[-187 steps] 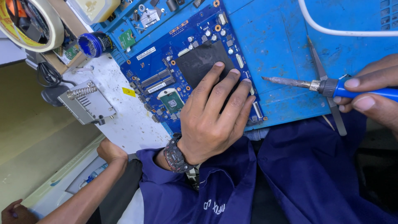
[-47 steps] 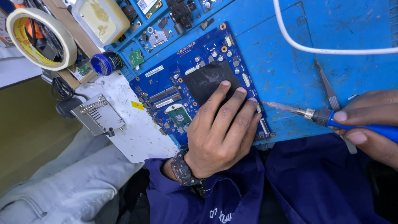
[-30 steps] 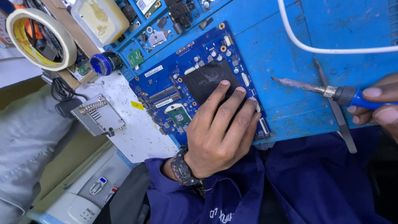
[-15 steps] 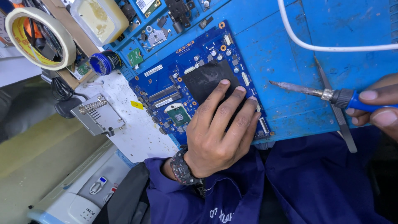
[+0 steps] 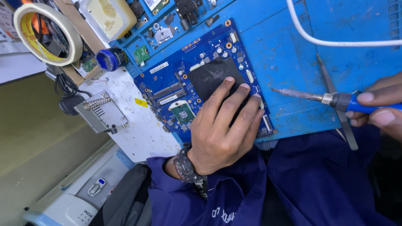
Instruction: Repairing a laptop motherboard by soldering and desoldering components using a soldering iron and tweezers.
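A blue circuit board [image 5: 188, 79] lies on a blue work mat [image 5: 293, 62]. My left hand [image 5: 224, 125] rests flat on the board's near half, fingertips on a black square pad [image 5: 211, 75]; a dark watch is on the wrist. My right hand [image 5: 381, 109] grips a soldering iron [image 5: 335, 99] by its blue handle at the right edge. The iron's metal tip points left and hovers over the mat, just right of the board and apart from it.
Metal tweezers [image 5: 339, 113] lie on the mat under the iron. A white cable [image 5: 335, 42] curves across the mat's top right. A tape roll [image 5: 46, 33], a small blue jar [image 5: 111, 58], a metal heatsink part [image 5: 100, 112] and a white sheet [image 5: 138, 121] sit to the left.
The soldering iron has drawn back to the right, away from the board, and now holds nearly still. My left hand has stayed on the board. A person passing on the left has gone from view.
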